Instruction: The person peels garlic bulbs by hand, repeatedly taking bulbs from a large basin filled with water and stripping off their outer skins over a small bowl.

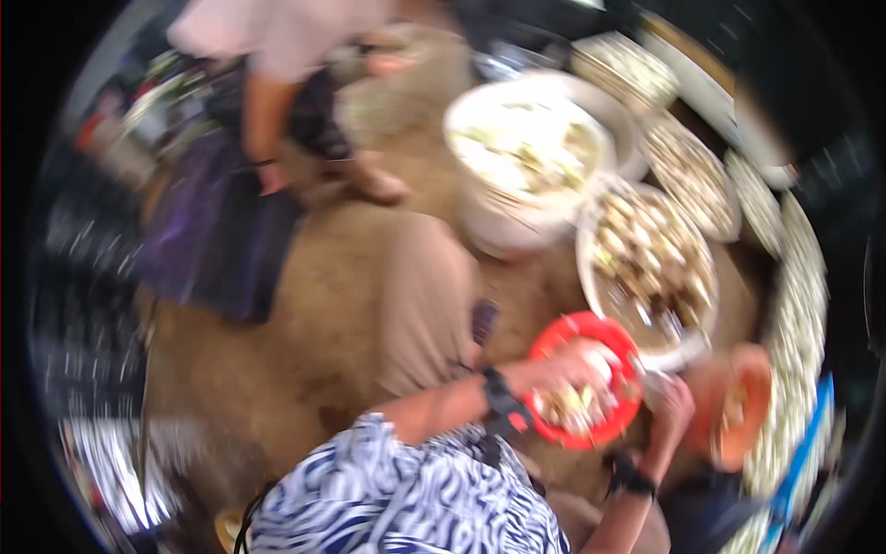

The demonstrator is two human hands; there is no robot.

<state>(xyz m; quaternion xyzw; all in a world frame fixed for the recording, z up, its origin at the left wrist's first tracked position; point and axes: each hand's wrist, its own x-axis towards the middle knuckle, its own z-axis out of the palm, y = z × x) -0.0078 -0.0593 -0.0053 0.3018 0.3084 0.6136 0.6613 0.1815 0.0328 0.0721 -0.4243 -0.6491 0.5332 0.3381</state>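
Observation:
My left hand (570,362) is over a red plastic bowl (631,397), its blurred fingers closed around a pale vegetable piece (604,357). Cut pale pieces (572,408) lie in the bowl below. Just right of the rim, my right hand (674,404) is closed, with a small greyish thing (653,386) showing at its fingers; motion blur hides what it is. Near the bowl stands an oval white tub (587,277) holding many whitish-brown vegetable pieces (646,238).
A white bucket (498,217) of pale greenish pieces stands ahead. Filled trays and baskets (692,171) line the right, near an orange container (738,406) and a blue strip (803,452). Another person (268,102) stands at upper left by a dark purple bag (217,231).

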